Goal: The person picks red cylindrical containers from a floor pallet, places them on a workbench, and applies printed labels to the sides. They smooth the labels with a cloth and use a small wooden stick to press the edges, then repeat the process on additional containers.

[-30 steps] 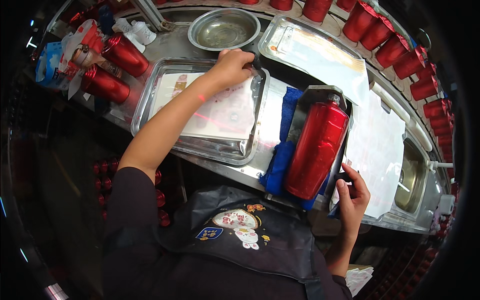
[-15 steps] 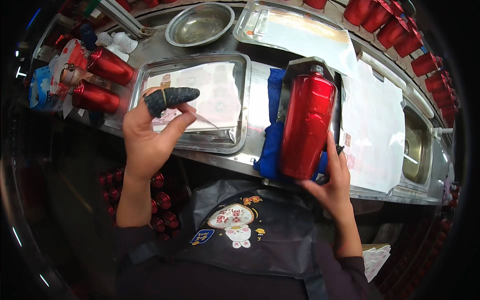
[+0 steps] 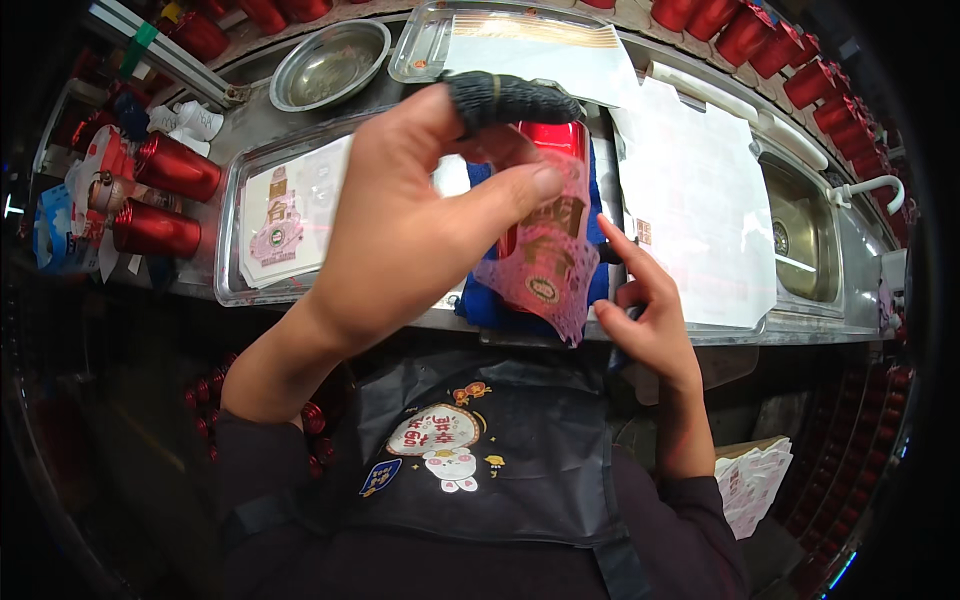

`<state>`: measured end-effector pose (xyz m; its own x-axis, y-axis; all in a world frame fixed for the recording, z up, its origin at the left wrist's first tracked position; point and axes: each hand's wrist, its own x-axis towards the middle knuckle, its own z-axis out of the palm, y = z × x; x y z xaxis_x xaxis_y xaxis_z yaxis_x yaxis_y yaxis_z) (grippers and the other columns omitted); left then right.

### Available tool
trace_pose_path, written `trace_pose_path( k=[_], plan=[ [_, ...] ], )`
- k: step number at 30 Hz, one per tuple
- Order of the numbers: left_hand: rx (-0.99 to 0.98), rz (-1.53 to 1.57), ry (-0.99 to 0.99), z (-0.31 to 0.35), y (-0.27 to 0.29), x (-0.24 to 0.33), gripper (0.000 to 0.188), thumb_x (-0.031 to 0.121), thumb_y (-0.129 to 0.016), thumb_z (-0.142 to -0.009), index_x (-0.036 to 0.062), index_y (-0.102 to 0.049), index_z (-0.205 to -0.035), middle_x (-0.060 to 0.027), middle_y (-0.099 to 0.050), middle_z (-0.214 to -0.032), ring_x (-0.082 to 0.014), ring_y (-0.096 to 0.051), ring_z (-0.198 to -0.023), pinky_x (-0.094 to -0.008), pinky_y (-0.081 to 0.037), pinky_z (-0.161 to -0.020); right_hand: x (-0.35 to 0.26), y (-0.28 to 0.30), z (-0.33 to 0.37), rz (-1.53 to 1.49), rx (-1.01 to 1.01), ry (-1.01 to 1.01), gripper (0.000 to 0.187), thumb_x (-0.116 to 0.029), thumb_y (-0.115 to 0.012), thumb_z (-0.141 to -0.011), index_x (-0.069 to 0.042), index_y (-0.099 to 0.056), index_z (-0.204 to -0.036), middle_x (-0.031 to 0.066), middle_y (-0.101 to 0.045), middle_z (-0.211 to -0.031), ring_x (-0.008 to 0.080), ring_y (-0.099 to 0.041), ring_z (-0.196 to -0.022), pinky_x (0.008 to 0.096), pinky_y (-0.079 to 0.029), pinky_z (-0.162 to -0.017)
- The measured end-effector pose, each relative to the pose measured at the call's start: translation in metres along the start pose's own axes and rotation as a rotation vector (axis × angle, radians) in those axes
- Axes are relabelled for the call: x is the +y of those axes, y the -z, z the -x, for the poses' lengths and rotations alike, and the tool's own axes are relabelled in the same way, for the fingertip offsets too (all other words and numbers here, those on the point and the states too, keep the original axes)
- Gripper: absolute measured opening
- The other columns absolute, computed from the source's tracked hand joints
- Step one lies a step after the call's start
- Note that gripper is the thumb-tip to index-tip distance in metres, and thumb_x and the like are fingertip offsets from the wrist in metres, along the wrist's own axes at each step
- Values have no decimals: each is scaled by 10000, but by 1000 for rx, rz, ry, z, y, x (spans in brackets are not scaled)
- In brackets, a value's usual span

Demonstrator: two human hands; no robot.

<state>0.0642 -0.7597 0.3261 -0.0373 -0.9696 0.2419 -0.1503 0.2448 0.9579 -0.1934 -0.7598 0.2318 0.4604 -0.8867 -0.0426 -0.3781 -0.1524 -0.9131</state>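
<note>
A see-through pink decal (image 3: 545, 270) with gold print hangs from my left hand (image 3: 400, 210), pinched between thumb and fingers. A ribbed black sleeve covers that hand's index finger. Behind the decal lies a shiny red bottle (image 3: 553, 138), mostly hidden by decal and hand; whether the two touch, I cannot tell. My right hand (image 3: 652, 315) is at the lower right of the bottle, index finger and thumb spread, the other fingers curled, holding nothing visible. Beneath the bottle is a blue cloth (image 3: 480, 303). More decals on white sheets (image 3: 285, 225) rest in a metal tray (image 3: 232, 240) to the left.
A metal bowl (image 3: 330, 68) and another tray (image 3: 415, 45) stand at the back. White paper (image 3: 695, 210) covers the counter on the right, before a sink (image 3: 800, 235) with a white faucet (image 3: 868, 188). Red bottles (image 3: 160, 228) lie far left; several more line the back.
My left hand has moved right from the tray to above the bottle, bringing the decal with it. My right hand has let go of the bottle's lower side. The view has shifted slightly.
</note>
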Motion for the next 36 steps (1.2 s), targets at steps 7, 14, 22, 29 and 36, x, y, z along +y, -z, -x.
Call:
trace_pose_path(
  k=[7,14,22,29,36],
  plan=[
    [100,4,37,-38,-22,-65,124,55,-725,-842,6,-695,-952,-18,-710,-820,-63,-628,-733,-237,-511,-699,-11,-22,-5,-192,197,-26,784,-274,-776,-782,-37,-465,-1462,129,-562,-1296,146,-565,-980,240,-468,-724],
    [66,-139,10,-45,-20,-77,164,47,-738,-845,60,-729,-1008,10,-707,-862,-71,-621,-839,-256,-495,-823,-14,-34,-17,-69,112,-108,1002,-329,-833,-765,-65,-288,-1563,174,-493,-1386,273,-534,-1227,350,-505,-828],
    [258,-316,-184,-46,-20,-106,157,80,-728,-828,47,-704,-980,-62,-682,-888,-218,-618,-875,-350,-501,-825,-12,-31,-17,-165,48,-148,1008,-346,-822,-784,-70,-262,-1576,192,-447,-1467,279,-509,-1279,351,-506,-844],
    [2,-44,146,30,-8,-117,789,253,-736,-917,-35,-304,-1511,-217,-428,-1497,-281,-387,-1427,-396,-290,-1181,-23,-4,-25,126,155,113,860,-378,-785,-830,-124,-381,-1545,207,-537,-1304,269,-556,-1046,340,-509,-806],
    [-105,214,219,57,-30,-116,890,331,-682,-968,-41,-144,-1572,-232,-303,-1587,-299,-301,-1480,-405,-256,-1197,-26,4,-71,581,17,254,789,-463,-765,-817,-311,-454,-1527,89,-414,-837,213,-435,-695,315,-441,-650]
  ],
)
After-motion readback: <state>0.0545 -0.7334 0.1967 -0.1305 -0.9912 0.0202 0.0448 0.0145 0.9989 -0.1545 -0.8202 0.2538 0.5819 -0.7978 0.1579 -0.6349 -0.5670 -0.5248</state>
